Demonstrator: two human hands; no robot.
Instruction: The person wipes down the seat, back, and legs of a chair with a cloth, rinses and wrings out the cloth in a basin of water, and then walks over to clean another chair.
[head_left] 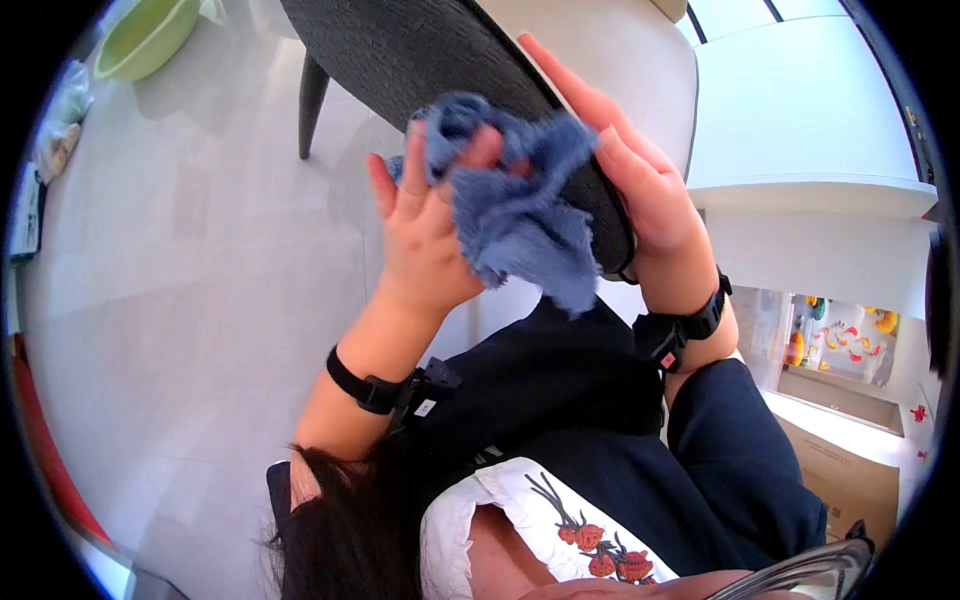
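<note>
While the wiping is looking under way rather than finished, its far-left surroundings are including a clear plastic bag (66, 105), which is holding something tan that I cannot identify. Beside it, a green basin (148, 40) is running out of view at the top, so its full contents are not showing. The left hand (425, 240) is gripping a blue cloth (525, 215), some fingers spreading and others sinking into its folds; the cloth is lying against a dark chair panel (400, 50), near its lower end. Which stretches are already wiped is not showing, though the uncovered upper part may be remaining. The right hand (650, 195) is bracing the panel's right edge with fingers extending long and straight. Farther right, a patterned panel (845, 340) is displaying coloured shapes, printed or contained I cannot tell, and a cardboard box (840, 480) below is hiding its contents.
</note>
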